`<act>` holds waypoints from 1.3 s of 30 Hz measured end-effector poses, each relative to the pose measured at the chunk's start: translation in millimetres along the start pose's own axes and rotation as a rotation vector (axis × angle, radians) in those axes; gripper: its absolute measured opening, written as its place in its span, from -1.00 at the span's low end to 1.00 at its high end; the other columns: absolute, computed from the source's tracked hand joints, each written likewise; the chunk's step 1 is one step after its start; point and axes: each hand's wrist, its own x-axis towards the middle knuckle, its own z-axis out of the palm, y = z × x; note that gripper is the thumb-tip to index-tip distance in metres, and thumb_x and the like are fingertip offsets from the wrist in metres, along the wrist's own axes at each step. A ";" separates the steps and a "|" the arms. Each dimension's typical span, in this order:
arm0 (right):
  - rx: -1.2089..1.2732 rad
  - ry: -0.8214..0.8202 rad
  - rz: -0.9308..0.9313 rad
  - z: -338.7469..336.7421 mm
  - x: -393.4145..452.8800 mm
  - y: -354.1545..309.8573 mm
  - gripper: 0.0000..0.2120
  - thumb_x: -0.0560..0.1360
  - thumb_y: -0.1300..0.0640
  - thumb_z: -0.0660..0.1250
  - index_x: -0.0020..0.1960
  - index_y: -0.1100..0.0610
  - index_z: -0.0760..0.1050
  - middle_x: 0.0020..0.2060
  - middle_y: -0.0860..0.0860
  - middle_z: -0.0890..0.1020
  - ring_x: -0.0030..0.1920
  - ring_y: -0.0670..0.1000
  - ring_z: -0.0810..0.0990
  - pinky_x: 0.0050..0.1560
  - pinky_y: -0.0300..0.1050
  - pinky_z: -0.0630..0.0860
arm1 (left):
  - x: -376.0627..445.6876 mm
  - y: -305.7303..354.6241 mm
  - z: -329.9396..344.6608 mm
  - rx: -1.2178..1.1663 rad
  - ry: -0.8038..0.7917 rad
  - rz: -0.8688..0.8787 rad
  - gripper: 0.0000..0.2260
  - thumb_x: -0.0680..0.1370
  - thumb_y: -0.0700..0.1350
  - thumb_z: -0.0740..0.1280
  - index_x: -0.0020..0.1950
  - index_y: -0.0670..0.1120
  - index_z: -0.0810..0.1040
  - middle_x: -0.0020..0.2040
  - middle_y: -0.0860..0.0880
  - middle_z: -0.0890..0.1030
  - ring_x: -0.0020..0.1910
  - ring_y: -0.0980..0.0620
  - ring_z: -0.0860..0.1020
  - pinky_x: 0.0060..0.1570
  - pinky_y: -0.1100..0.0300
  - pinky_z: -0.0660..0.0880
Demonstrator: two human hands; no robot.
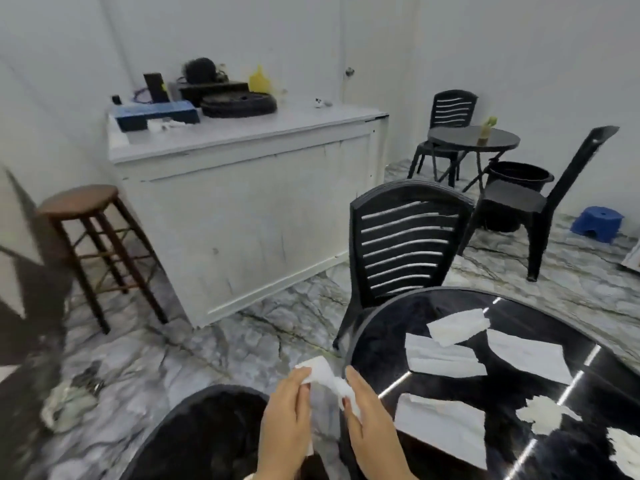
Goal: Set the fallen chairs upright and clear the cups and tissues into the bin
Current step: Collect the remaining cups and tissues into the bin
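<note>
Both hands pinch crumpled tissue; bin below, seemingly, cropped.

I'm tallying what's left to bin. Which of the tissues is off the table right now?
The crumpled tissue pinched between the left hand and right hand, beside the table's edge. The other tissues lie on the tabletop.

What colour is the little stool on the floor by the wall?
The little stool is blue; the head view shows it at far right.

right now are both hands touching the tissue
Touching. The head view shows the left hand and right hand each pinching an end of the tissue beside the table.
</note>
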 end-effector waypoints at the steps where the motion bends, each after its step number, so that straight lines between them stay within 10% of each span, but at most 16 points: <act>1: 0.004 -0.056 -0.010 13.5 -0.5 -2.0 -0.39 0.25 -0.60 -0.23 0.27 -0.52 0.03 0.30 -0.51 0.10 0.40 -0.39 0.12 0.26 -0.64 -0.01 | -8.0 -11.4 -14.0 0.020 0.042 -0.036 -0.77 0.58 -0.18 0.19 0.16 0.06 0.52 0.13 0.18 0.49 0.16 0.26 0.42 0.10 0.53 0.26; 5: -0.013 -0.249 -0.041 69.6 -4.6 -9.1 -0.35 0.19 -0.61 -0.28 0.25 -0.56 0.06 0.30 -0.40 0.17 0.33 -0.47 0.13 0.25 -0.62 0.00 | -45.0 -56.5 -65.1 0.106 0.212 -0.145 -0.77 0.56 -0.21 0.22 0.15 -0.01 0.56 0.10 0.16 0.51 0.12 0.47 0.37 0.11 0.61 0.22; 8: -0.070 -0.405 -0.006 106.1 -15.1 -5.4 -0.05 0.15 -0.62 -0.33 0.37 -0.21 0.18 0.33 -0.27 0.23 0.38 -0.26 0.20 0.28 -0.56 0.01 | -72.2 -86.5 -89.6 0.170 0.291 -0.224 -0.80 0.56 -0.20 0.23 0.11 -0.01 0.57 0.05 0.17 0.52 0.08 0.46 0.37 0.09 0.62 0.21; 14: -0.191 -0.571 0.039 161.6 -36.2 12.0 -0.65 0.59 0.07 0.14 0.35 -0.13 0.27 0.42 -0.12 0.33 0.43 -0.14 0.25 0.39 -0.29 0.14 | -115.9 -145.0 -99.9 0.211 0.331 -0.379 -0.78 0.56 -0.09 0.16 0.08 -0.01 0.57 0.02 0.21 0.52 0.07 0.52 0.35 0.08 0.58 0.23; 24: -0.233 -0.630 0.110 233.5 -54.7 104.0 -0.67 0.59 0.06 0.12 0.18 -0.38 0.24 0.26 -0.18 0.44 0.28 -0.16 0.38 0.29 -0.25 0.28 | -125.4 -243.2 -56.6 0.176 0.242 -0.465 -0.79 0.58 -0.16 0.18 0.14 -0.04 0.56 0.01 0.39 0.42 0.09 0.31 0.45 0.04 0.61 0.23; 26: -0.451 -0.695 0.083 243.5 -57.6 124.5 -0.48 0.53 -0.10 0.17 0.44 -0.20 0.09 0.51 -0.13 0.11 0.50 -0.04 0.06 0.49 0.03 0.07 | -124.6 -258.5 -44.2 0.217 0.190 -0.469 -0.74 0.59 -0.04 0.15 0.25 0.03 0.48 0.15 0.43 0.32 0.31 0.14 0.39 0.30 0.48 0.09; 29: -0.768 -0.817 0.082 249.8 -60.5 149.3 -0.10 0.36 -0.43 0.10 0.43 -0.21 -0.41 0.36 -0.11 -0.48 0.41 0.03 -0.48 0.41 0.27 -0.29 | -127.6 -281.4 -30.5 0.527 -0.004 -0.603 -0.44 0.52 0.31 -0.03 0.45 0.22 -0.15 0.44 0.30 -0.16 0.50 0.06 -0.21 0.37 -0.17 -0.33; 34: -0.784 -0.838 0.064 247.9 -62.5 146.1 -0.19 0.29 -0.47 0.01 0.18 -0.37 -0.58 0.37 -0.05 -0.51 0.34 0.01 -0.55 0.41 0.28 -0.32 | -133.8 -284.9 -27.2 0.567 -0.101 -0.630 -0.26 0.29 0.44 -0.24 0.44 0.24 -0.30 0.49 0.19 -0.31 0.44 0.10 -0.38 0.34 -0.29 -0.34; 39: -0.732 -0.827 0.079 236.0 -52.8 107.7 -0.19 0.41 -0.36 0.12 0.46 -0.24 -0.30 0.49 -0.01 -0.39 0.42 0.04 -0.48 0.42 0.28 -0.31 | -125.1 -256.6 -49.5 0.639 -0.073 -0.590 -0.25 0.29 0.41 -0.24 0.47 0.23 -0.16 0.53 0.15 -0.19 0.50 0.08 -0.26 0.39 -0.21 -0.30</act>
